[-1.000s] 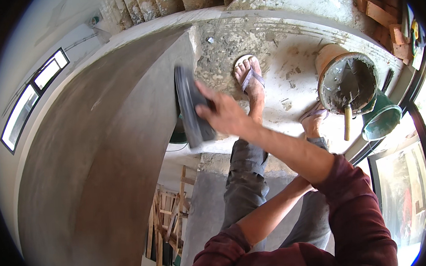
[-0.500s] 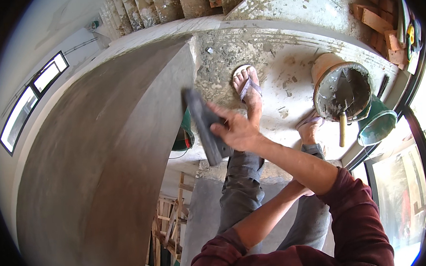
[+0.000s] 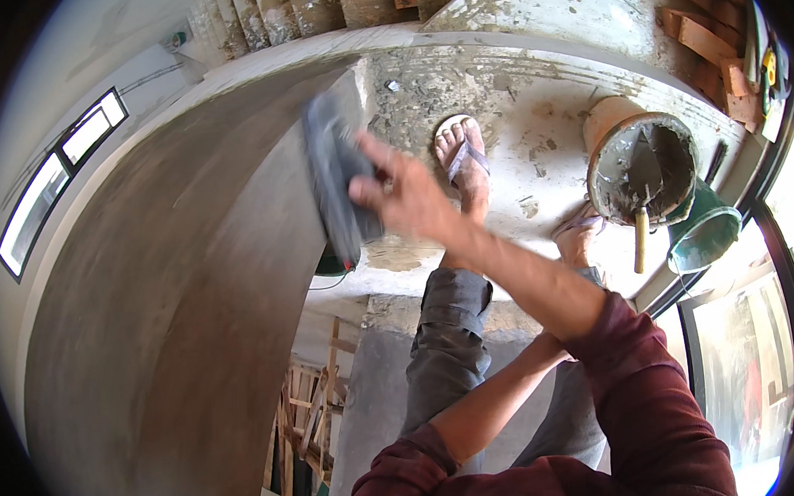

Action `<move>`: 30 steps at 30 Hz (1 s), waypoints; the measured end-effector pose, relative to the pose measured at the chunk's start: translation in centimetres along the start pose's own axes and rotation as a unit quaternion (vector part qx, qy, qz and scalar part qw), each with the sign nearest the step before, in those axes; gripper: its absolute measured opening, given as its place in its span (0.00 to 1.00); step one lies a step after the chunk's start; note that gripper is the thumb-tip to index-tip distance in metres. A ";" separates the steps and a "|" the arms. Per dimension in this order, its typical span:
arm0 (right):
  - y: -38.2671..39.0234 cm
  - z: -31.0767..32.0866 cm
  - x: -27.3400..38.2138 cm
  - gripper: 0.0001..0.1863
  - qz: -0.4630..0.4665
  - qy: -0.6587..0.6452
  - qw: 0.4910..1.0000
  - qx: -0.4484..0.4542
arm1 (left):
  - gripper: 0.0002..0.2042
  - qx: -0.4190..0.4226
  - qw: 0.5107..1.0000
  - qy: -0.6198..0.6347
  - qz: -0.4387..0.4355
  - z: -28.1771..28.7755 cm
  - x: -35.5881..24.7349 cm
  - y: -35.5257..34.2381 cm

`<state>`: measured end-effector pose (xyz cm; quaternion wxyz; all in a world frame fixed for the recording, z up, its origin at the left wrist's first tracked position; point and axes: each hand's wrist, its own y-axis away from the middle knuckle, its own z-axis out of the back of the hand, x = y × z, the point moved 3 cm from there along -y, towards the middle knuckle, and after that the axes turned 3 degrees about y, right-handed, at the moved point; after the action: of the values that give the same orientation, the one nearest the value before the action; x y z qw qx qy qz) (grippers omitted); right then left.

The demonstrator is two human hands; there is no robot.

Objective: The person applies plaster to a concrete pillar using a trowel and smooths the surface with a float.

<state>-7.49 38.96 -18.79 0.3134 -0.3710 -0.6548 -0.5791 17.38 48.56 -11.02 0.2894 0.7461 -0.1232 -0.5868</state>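
Observation:
My right hand [image 3: 402, 188] is wrapped round a dark grey plastering float [image 3: 324, 175], which is blurred by motion. The float's long face stands against the end of the grey plastered wall [image 3: 206, 241], near its far corner. My left forearm passes under my right arm, and my left hand [image 3: 550, 349] rests near my right elbow, its fingers hidden behind that arm. To the right, a mortar bucket [image 3: 597, 136] lies tilted toward me, with a wooden-handled trowel [image 3: 642, 237] in its mouth.
Beside the mortar bucket is a green bucket [image 3: 705, 234]; another green bucket [image 3: 330, 261] shows partly behind the wall. Red bricks [image 3: 707, 43] are stacked at the far right. Wooden pieces [image 3: 303, 417] stand below left, a glazed door [image 3: 739, 345] at right. My sandalled feet are on the stained floor [image 3: 527, 149].
My right hand has swept the float up and to the left along the wall's end. My left arm has barely moved, and the buckets stay in place.

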 end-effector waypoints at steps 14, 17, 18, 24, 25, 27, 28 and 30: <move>0.2 0.9 -0.2 0.33 -0.005 0.017 0.999 0.045 | 0.19 0.005 1.000 0.002 0.020 0.8 1.0 -0.4; -0.1 5.9 5.0 0.31 0.097 0.085 0.988 0.091 | 0.19 0.021 0.998 0.015 0.060 1.3 1.1 -0.5; -2.9 7.6 5.9 0.30 -0.007 0.096 0.990 0.102 | 0.19 0.054 0.995 0.012 0.087 3.5 -0.3 -0.9; -22.8 9.7 0.9 0.26 0.103 0.446 0.863 0.216 | 0.17 0.027 0.996 -0.033 0.080 7.6 -1.5 -1.4; -24.2 8.1 0.7 0.25 0.071 0.444 0.857 0.251 | 0.16 0.001 0.995 -0.065 0.070 7.7 -1.0 -1.5; -25.2 5.6 0.1 0.24 0.036 0.477 0.825 0.300 | 0.16 -0.054 0.995 -0.070 0.047 7.7 -0.3 -1.5; -25.3 4.7 -0.1 0.24 0.034 0.510 0.800 0.315 | 0.16 -0.085 0.995 -0.043 0.034 7.7 0.0 -1.5; -24.8 4.0 0.1 0.21 0.061 0.519 0.790 0.321 | 0.16 -0.061 0.996 -0.045 0.039 7.7 0.0 -1.7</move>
<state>-28.57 41.57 -32.28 0.7419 0.0675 -0.5178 -0.4207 9.82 47.70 -13.14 0.3515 0.6944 -0.1287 -0.6145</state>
